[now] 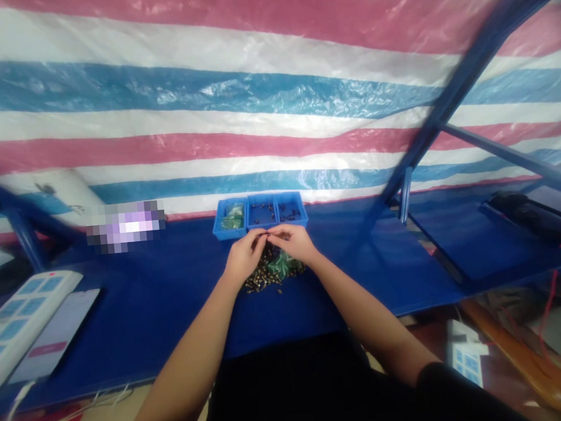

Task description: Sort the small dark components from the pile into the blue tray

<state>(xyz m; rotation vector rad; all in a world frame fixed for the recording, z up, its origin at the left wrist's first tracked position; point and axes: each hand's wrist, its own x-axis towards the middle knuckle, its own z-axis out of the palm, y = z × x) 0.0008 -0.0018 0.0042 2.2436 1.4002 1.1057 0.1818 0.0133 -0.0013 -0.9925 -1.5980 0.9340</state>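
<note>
My left hand (251, 254) and my right hand (293, 242) meet at the fingertips, holding a small dark part (265, 235) between them. Right below my hands lies a loose heap of small brass-and-black parts (261, 276) with green plastic (281, 265) mixed in on the blue table (365, 275). Just beyond my fingers stands a blue three-compartment tray (260, 215). Its left compartment holds green pieces, and the other two hold small dark parts. My hands do not touch the tray.
A white power strip (23, 328) and a phone (56, 335) lie at the left, beyond a pixelated purple object (125, 226). Blue metal frame bars (466, 83) cross a striped tarp (201, 93). A black object (531, 215) and red wire lie at the right.
</note>
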